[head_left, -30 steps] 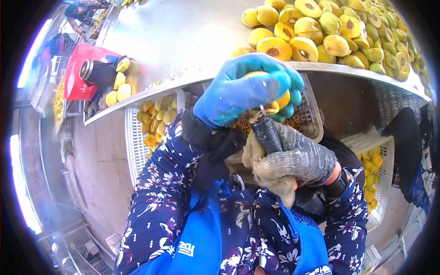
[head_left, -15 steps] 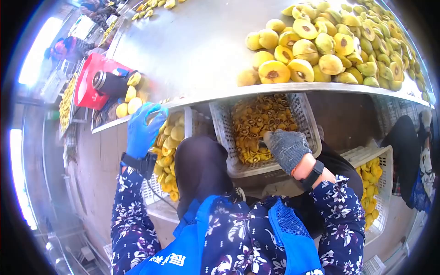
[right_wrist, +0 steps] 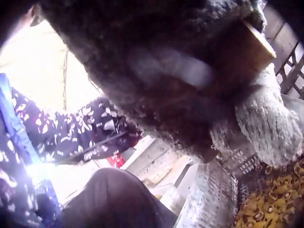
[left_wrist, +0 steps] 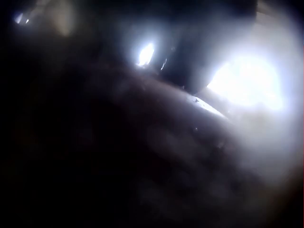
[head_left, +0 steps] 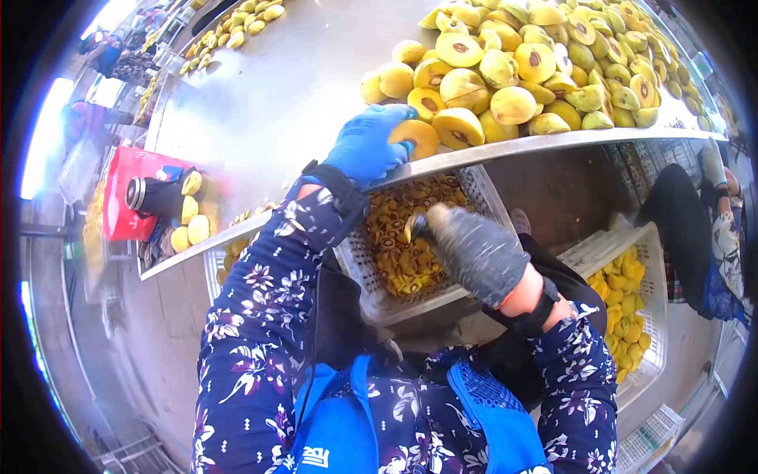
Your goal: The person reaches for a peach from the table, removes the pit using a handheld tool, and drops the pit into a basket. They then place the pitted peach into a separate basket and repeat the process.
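In the head view the blue-gloved left hand point(head_left: 369, 146) is at the table's front edge, its fingers curled round a yellow fruit half point(head_left: 416, 140) beside the pile point(head_left: 513, 104). The right hand point(head_left: 478, 251), in a grey knitted glove, grips a dark-handled tool point(head_left: 421, 229) above a crate point(head_left: 379, 313) of small yellow-brown pieces point(head_left: 395, 251). A yellowish bit shows by the tool's end. The right wrist view shows the glove point(right_wrist: 166, 80) closed round the handle point(right_wrist: 254, 47). The left wrist view is too dark and blurred to read.
A metal table point(head_left: 260, 103) spans the front. On its left stand a red bag point(head_left: 126, 197), a dark flask point(head_left: 158, 195) and several fruits point(head_left: 189, 209). A white crate point(head_left: 651, 324) of yellow pieces is at the right. Another person's gloved hand point(head_left: 712, 167) shows at far right.
The left hand has moved from the left crate to the pile's edge and taken hold of a fruit half. Earlier both hands were together at a fruit; the right now hovers over the middle crate.
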Available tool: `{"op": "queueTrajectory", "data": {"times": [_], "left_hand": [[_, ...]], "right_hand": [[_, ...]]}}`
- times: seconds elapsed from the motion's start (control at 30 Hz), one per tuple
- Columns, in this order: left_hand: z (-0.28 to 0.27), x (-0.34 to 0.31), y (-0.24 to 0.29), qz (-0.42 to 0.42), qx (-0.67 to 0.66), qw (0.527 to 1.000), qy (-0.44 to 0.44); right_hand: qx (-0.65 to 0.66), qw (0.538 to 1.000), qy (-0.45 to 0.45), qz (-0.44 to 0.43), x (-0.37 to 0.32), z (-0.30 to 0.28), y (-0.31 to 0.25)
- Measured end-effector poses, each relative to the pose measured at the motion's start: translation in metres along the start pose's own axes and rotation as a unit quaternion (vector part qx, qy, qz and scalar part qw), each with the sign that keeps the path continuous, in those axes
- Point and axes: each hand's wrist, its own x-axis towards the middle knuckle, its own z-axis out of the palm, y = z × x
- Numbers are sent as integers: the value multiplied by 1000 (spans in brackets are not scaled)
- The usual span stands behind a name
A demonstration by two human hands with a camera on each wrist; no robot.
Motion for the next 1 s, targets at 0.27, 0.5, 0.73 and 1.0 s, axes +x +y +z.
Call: {"op": "queueTrajectory", "data": {"times": [0.27, 0.5, 0.73, 1.0], "left_hand": [[5, -6, -1, -76, -105, 992, -1], [-17, -39, 9, -119, -584, 783, 177], [-3, -61, 33, -166, -723, 626, 242], [0, -67, 29, -107, -772, 599, 186]], "right_hand": [[257, 944, 201, 40, 17, -23, -7], [151, 965, 213, -26, 25, -18, -25], [232, 960, 149, 48, 28, 1, -41], [206, 968, 142, 22, 31, 0, -45]]}}
